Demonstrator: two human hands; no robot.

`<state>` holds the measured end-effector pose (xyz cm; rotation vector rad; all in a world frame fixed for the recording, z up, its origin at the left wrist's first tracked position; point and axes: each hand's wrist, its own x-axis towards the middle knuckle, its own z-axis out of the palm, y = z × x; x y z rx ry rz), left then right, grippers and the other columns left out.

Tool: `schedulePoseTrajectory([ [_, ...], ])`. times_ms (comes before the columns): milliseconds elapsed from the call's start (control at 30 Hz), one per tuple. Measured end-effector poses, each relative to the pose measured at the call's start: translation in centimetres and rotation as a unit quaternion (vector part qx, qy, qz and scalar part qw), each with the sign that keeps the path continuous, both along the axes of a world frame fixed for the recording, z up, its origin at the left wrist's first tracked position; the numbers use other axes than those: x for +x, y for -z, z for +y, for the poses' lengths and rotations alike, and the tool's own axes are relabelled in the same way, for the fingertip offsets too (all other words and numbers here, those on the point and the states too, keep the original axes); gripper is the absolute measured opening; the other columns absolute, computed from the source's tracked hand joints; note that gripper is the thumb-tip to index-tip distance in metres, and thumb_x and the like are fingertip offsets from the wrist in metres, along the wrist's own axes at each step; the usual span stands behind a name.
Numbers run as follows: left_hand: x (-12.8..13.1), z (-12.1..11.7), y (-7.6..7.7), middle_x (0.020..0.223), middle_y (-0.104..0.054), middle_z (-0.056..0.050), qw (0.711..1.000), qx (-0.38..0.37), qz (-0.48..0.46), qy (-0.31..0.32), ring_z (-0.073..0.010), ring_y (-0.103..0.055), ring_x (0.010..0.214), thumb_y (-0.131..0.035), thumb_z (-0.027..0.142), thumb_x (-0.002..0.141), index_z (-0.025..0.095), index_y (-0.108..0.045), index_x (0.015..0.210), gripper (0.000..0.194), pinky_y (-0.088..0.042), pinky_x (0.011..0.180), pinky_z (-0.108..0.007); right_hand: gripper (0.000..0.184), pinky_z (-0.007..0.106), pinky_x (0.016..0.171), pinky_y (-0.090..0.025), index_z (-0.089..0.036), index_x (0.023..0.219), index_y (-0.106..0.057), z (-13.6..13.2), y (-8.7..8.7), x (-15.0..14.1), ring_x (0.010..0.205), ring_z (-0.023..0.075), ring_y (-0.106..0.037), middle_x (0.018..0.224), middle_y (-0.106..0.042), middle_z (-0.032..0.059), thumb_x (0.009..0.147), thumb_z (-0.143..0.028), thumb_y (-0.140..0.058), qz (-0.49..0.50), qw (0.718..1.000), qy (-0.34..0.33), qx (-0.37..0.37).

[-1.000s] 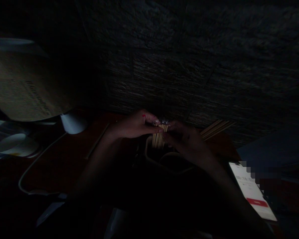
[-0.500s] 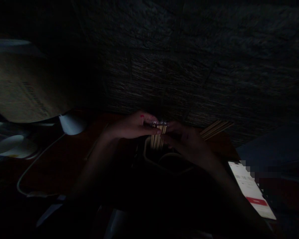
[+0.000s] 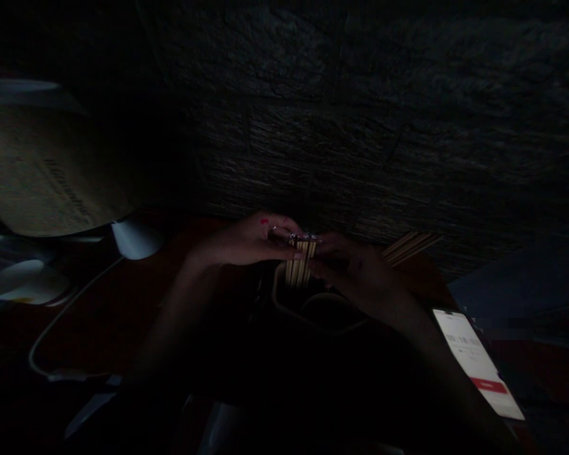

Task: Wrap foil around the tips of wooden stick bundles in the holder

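Between my two hands stands an upright bundle of thin wooden sticks [image 3: 299, 270], perhaps chopsticks. My left hand [image 3: 265, 240] grips it from the left, thumb across the front. My right hand [image 3: 353, 268] closes on it from the right. Something shiny, like clear plastic, shows at the top of the bundle by the fingertips. The lower ends reach into a dark angular container [image 3: 284, 308], whose inside is too dark to make out. More loose sticks [image 3: 410, 248] lie behind my right hand.
A lit phone [image 3: 477, 360] lies at the right. On the left are a large brown paper bag [image 3: 42, 164], a white cone-shaped object [image 3: 135, 240], a white cup or bowl [image 3: 21, 281] and a white cable [image 3: 59, 322]. A rough stone wall [image 3: 289, 126] rises behind.
Both hands keep their hold on the stick bundle. The left fingers have shifted slightly, with the knuckles a little more bent. The view has moved very little.
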<state>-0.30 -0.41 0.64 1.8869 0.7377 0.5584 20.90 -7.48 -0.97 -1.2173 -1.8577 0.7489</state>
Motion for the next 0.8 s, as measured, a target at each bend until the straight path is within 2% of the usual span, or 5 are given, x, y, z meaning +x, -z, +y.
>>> schedulePoseTrajectory([
  [233, -1.6, -0.4, -1.7, 0.109, -0.075, -0.008, 0.998, 0.023, 0.025, -0.058, -0.019, -0.07, 0.101, -0.075, 0.025, 0.079, 0.015, -0.065, 0.114, 0.039, -0.055, 0.089, -0.032, 0.023, 0.038, 0.086, -0.056, -0.021, 0.108, -0.067, -0.4, -0.3, 0.4, 0.098, 0.0217, -0.071, 0.108, -0.074, 0.0074, 0.085, -0.022, -0.068, 0.014, 1.0, 0.017, 0.016],
  [333, -1.6, -0.6, -2.1, 0.112, -0.074, -0.007, 0.994, 0.065, 0.029, -0.086, -0.0198, -0.069, 0.105, -0.074, 0.03, 0.079, 0.016, -0.066, 0.111, 0.035, -0.053, 0.094, -0.033, 0.024, 0.035, 0.08, -0.058, -0.022, 0.113, -0.065, -0.2, 0.1, 0.2, 0.094, 0.0199, -0.071, 0.112, -0.073, 0.0075, 0.089, -0.022, -0.062, 0.041, 0.999, 0.003, 0.006],
  [400, -1.5, -0.8, -2.1, 0.11, -0.074, -0.006, 0.992, 0.068, 0.038, -0.098, -0.0199, -0.069, 0.103, -0.073, 0.031, 0.081, 0.017, -0.064, 0.115, 0.037, -0.055, 0.091, -0.033, 0.022, 0.031, 0.07, -0.057, -0.021, 0.111, -0.066, 0.1, 0.4, 0.1, 0.081, 0.017, -0.072, 0.107, -0.075, 0.0069, 0.09, -0.021, -0.06, 0.039, 0.999, -0.009, -0.008],
  [533, -1.2, -1.2, -2.2, 0.109, -0.074, -0.006, 0.99, 0.09, 0.067, -0.085, -0.0207, -0.069, 0.104, -0.07, 0.032, 0.083, 0.017, -0.065, 0.114, 0.035, -0.053, 0.094, -0.035, 0.022, 0.028, 0.062, -0.054, -0.019, 0.112, -0.065, 0.5, 0.6, 0.0, 0.065, 0.0137, -0.069, 0.092, -0.076, 0.0043, 0.091, -0.023, -0.058, 0.014, 0.999, -0.023, -0.046],
  [800, -1.3, -1.3, -2.1, 0.112, -0.073, -0.006, 0.989, 0.085, 0.087, -0.081, -0.0208, -0.068, 0.107, -0.066, 0.033, 0.085, 0.018, -0.066, 0.111, 0.029, -0.052, 0.096, -0.035, 0.019, 0.028, 0.066, -0.052, -0.019, 0.106, -0.064, -0.1, 0.1, -0.6, 0.076, 0.0171, -0.07, 0.094, -0.075, 0.0064, 0.09, -0.024, -0.056, -0.034, 0.999, -0.012, -0.032],
])
